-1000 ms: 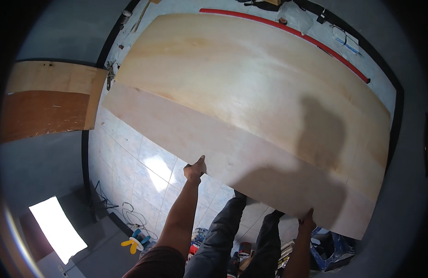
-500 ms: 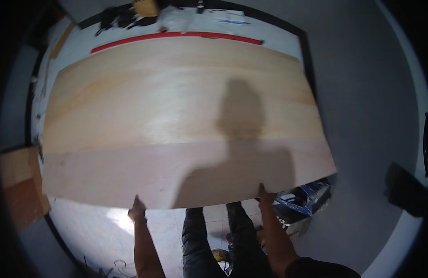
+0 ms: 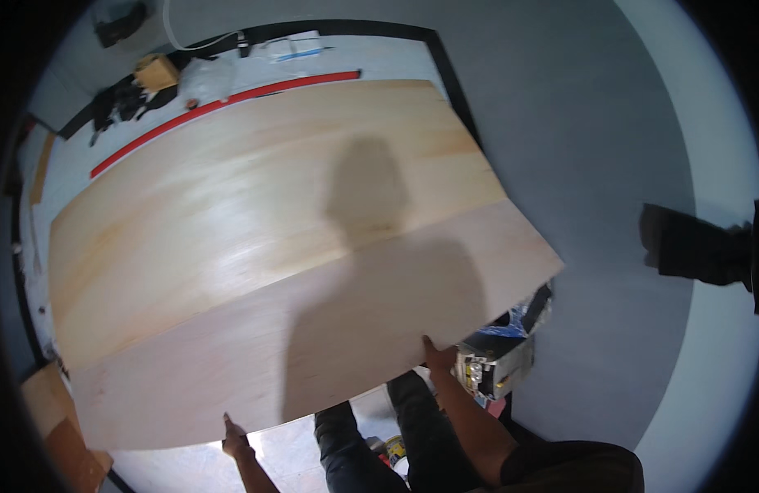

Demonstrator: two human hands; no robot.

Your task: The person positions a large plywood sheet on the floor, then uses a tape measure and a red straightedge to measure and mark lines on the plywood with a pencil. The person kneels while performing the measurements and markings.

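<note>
A large sheet of plywood point(image 3: 207, 246) spreads across most of the view, pale yellow in its far part and pinkish along a near strip. My left hand point(image 3: 234, 440) grips its near edge left of my legs, thumb on top and fingers hidden beneath. Farther right, my right hand point(image 3: 437, 355) holds the same edge in the same way, its fingers also out of sight under the sheet. The shadow of a head and shoulders falls over the wood.
Beyond the sheet lies a long red bar point(image 3: 232, 100), with a clear plastic bag point(image 3: 207, 80), a small cardboard box point(image 3: 156, 72) and dark items behind it. A toolbox-like container point(image 3: 496, 366) stands under the right corner. A grey wall point(image 3: 593, 164) rises on the right; brown cardboard point(image 3: 63, 427) sits at left.
The view has turned, so the sheet now slants, its left end nearer and its right end farther away. Both hands keep their hold on the near edge.
</note>
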